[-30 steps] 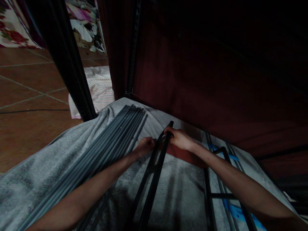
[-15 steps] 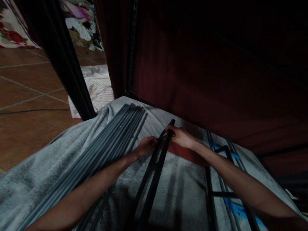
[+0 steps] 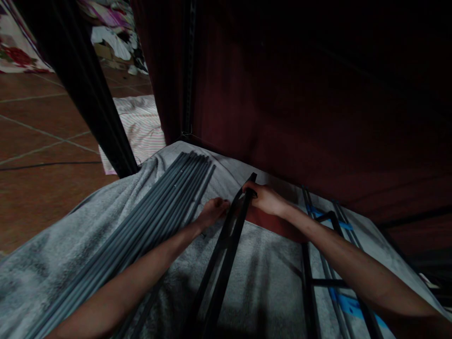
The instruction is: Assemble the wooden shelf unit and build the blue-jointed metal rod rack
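Since the last look, the left hand point(image 3: 212, 210) has slid a bit left; its fingers curl, but whether they hold anything, nobody can tell. The right hand point(image 3: 266, 200) is wrapped round one black frame point(image 3: 229, 256), over the grey blanket point(image 3: 116, 212). Nearby are another black frame point(image 3: 308, 292), two blue strips point(image 3: 349, 306) and many grey rods point(image 3: 148, 212), too bunched to count. Behind stand one black post point(image 3: 99, 117) and one red curtain point(image 3: 282, 117).
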The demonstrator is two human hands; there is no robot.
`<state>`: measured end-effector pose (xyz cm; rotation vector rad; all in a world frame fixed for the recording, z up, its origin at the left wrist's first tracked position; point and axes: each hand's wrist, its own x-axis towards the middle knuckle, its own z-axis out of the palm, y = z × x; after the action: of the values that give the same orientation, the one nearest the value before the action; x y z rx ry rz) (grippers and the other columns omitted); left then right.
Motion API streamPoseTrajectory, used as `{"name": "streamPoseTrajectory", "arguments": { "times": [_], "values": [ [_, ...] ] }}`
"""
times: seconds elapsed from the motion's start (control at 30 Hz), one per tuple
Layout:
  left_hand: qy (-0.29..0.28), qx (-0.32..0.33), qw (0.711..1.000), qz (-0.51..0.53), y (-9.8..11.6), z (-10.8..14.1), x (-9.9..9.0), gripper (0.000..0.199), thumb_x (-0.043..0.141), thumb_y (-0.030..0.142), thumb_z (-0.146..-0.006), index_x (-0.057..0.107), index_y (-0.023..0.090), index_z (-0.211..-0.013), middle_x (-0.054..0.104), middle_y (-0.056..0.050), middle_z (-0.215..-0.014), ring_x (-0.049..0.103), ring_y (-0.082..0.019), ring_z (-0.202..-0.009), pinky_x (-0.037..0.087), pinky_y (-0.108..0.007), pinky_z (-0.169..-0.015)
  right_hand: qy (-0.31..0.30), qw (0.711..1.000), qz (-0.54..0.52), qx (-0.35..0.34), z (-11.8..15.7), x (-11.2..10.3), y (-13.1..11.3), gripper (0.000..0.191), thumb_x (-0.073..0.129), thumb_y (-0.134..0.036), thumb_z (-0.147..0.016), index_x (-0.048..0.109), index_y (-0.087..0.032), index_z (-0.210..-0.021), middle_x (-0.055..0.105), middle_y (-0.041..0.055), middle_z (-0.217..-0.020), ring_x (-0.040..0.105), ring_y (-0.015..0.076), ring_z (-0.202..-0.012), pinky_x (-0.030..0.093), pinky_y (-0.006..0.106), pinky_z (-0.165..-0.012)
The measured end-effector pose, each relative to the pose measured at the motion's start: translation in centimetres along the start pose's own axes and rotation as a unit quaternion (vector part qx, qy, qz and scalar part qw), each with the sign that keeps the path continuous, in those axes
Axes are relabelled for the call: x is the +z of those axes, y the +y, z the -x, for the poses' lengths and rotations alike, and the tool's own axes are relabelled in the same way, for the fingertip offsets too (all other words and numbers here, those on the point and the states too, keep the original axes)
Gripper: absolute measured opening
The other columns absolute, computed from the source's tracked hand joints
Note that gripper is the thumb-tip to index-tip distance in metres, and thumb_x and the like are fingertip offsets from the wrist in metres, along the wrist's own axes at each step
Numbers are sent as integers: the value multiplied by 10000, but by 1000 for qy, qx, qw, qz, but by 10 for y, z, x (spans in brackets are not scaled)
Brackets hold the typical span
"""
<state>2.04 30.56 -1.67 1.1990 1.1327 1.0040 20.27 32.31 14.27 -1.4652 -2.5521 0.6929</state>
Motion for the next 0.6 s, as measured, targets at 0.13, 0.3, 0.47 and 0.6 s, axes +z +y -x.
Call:
{"name": "streamPoseTrajectory", "arguments": {
  "times": [0.13, 0.3, 0.47, 0.6],
  "values": [
    [-15, -9, 1000, -14, 3, 1, 1, 230, 638, 316, -763, 531, 191, -602, 510, 27, -526, 445, -86, -477, 314, -199, -463, -1, 1000, -7, -16, -1, 2, 1, 194, 569, -163, -801, 580, -239, -979, 618, -33, -764, 582, 138, -701, 361, 200, -612],
    [-19, 5, 1000, 0, 5, 1, 1, 110, 616, 286, -764, 579, 182, -762, 605, 14, -673, 548, -98, -602, 424, -191, -563, 8, 1000, 7, -1, -3, 1, 5, 178, 593, -203, -799, 577, -247, -971, 608, -39, -720, 558, 139, -665, 345, 204, -586],
    [-12, -14, 999, -32, 2, -1, 0, 252, 571, 354, -815, 528, 184, -634, 521, 15, -522, 467, -97, -470, 344, -205, -459, 5, 1000, 4, -13, -2, 3, 5, 196, 587, -183, -796, 575, -243, -982, 616, -40, -738, 570, 135, -674, 355, 201, -598],
    [-25, 19, 998, -46, 5, 0, 1, 198, 580, 277, -801, 528, 185, -633, 516, 28, -557, 447, -85, -517, 337, -194, -499, 7, 1000, 0, -18, -2, 3, 4, 205, 572, -155, -792, 580, -240, -978, 624, -35, -759, 587, 136, -699, 365, 201, -616]
  ]
}}
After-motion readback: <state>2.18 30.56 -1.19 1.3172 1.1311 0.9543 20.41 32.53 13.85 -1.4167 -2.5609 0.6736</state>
